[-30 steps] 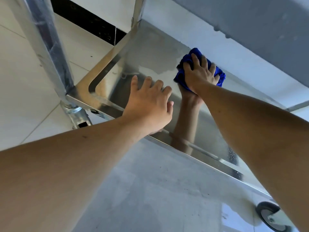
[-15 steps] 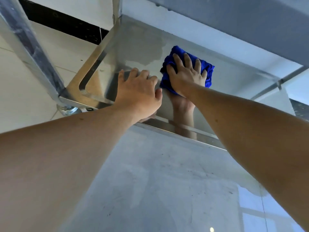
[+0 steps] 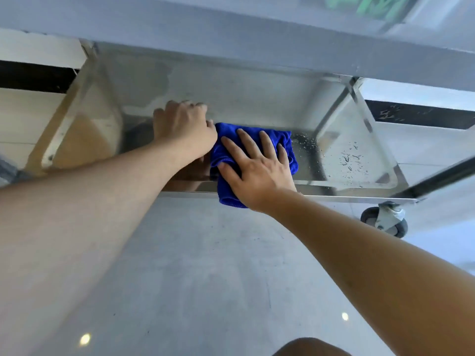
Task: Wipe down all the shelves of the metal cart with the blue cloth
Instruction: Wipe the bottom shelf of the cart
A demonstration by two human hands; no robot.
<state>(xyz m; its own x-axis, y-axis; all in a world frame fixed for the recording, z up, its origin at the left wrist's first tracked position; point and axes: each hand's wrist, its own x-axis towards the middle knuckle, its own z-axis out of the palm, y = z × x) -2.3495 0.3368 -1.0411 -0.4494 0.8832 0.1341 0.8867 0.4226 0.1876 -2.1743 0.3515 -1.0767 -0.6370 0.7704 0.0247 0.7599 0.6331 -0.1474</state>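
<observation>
A person is crouching at the lowest shelf (image 3: 244,98) of a metal cart (image 3: 257,55), looking down at both bare hands. The right hand (image 3: 257,173) is lying flat on a folded blue cloth (image 3: 279,140), fingers (image 3: 245,141) spread wide and pressing down, the thumb reaching left across the fabric. The cloth is lying directly beneath those fingers; one edge is showing just past the fingertips, and a fold is hanging over the shelf's near lip below the palm. The left hand (image 3: 183,127) is resting on the shelf just left of the cloth, its knuckle side touching the cloth's left edge, fingers together and curled down onto the steel, bracing rather than gripping anything.

The cloth is looking plush and deep blue, folded into a thick pad. It is likely light, soft and limp, so it is best driven by a flat palm on top rather than a pinch at a corner, which would let it bunch.

The shelf is shiny, reflective steel with a raised rim. Water droplets (image 3: 349,158) are sitting on it to the right of the fingertips, apparently not yet wiped. A caster wheel (image 3: 385,222) is showing below the right corner.
</observation>
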